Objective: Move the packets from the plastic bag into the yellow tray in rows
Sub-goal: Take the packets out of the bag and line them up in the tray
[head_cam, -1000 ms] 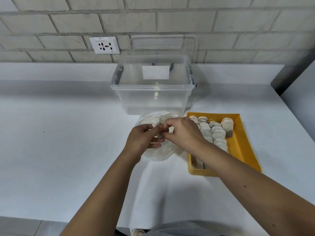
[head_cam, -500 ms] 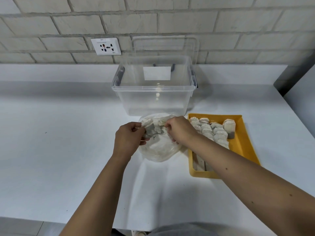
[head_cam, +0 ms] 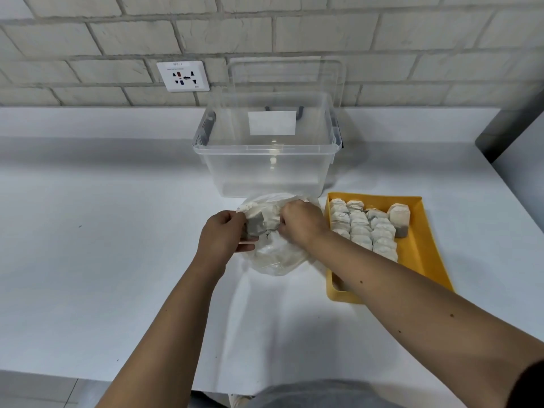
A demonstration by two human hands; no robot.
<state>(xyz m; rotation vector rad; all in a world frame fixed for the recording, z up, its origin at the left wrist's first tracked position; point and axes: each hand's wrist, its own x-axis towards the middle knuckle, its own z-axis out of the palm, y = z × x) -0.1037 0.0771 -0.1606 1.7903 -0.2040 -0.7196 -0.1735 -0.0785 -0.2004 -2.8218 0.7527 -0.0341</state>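
A clear plastic bag (head_cam: 275, 257) with pale packets in it lies on the white counter, just left of the yellow tray (head_cam: 426, 254). My left hand (head_cam: 223, 234) grips the bag's left edge and presses a greyish packet (head_cam: 255, 226) against it. My right hand (head_cam: 300, 222) is closed on the bag's top right part, fingers curled in among the packets. In the tray, several packets (head_cam: 360, 228) lie in rows at the far left, and one taller packet (head_cam: 399, 219) stands apart to their right. My right forearm hides the tray's near left part.
A large clear storage box (head_cam: 268, 169) with a white label stands right behind the bag, its lid leaning on the brick wall. A wall socket (head_cam: 183, 76) sits to the left. A grey panel (head_cam: 518, 160) rises at the right edge of the counter.
My hands have moved apart from each other, the left one going left with the bag's edge. A greyish packet now shows between them.
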